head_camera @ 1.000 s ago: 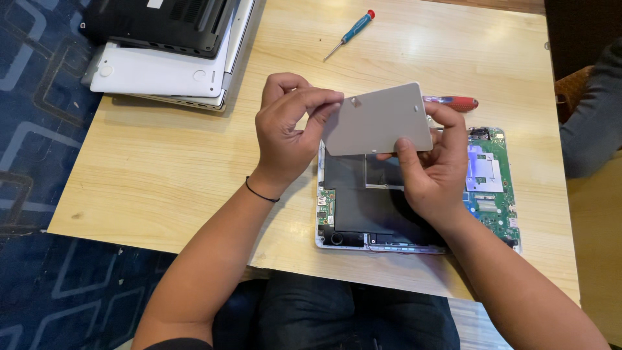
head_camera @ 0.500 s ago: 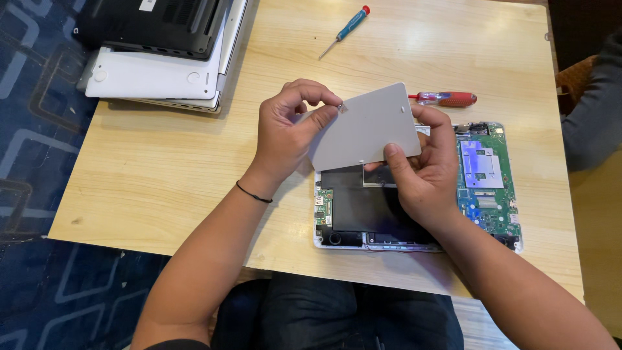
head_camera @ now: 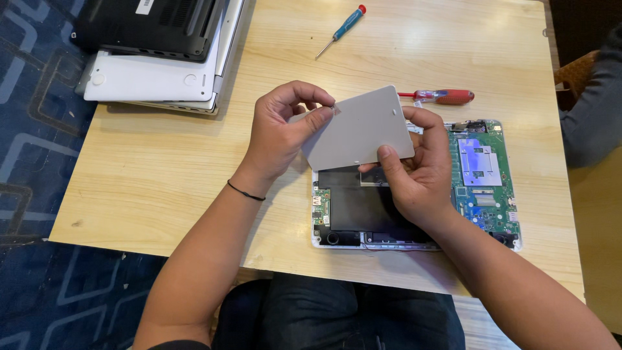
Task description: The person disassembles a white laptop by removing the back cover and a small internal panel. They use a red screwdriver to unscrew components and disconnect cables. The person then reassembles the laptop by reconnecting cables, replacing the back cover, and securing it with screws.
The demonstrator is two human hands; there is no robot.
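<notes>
Both my hands hold a flat grey rectangular plate (head_camera: 360,130) up over an opened laptop (head_camera: 483,188) lying on the wooden table (head_camera: 162,175). My left hand (head_camera: 283,131) pinches the plate's upper left corner between thumb and fingers. My right hand (head_camera: 418,170) grips its lower right edge, thumb on the front face. The laptop's green circuit board and black battery show beneath; my right hand hides the part between them.
A red-handled screwdriver (head_camera: 444,97) lies just beyond the open laptop. A blue-handled screwdriver (head_camera: 341,30) lies farther back. Two closed laptops, black on white (head_camera: 155,65), are stacked at the far left corner. Another person's grey sleeve (head_camera: 593,104) is at the right edge.
The plate has tilted slightly and shifted a little left in my hands. My left fingers have moved along its upper corner.
</notes>
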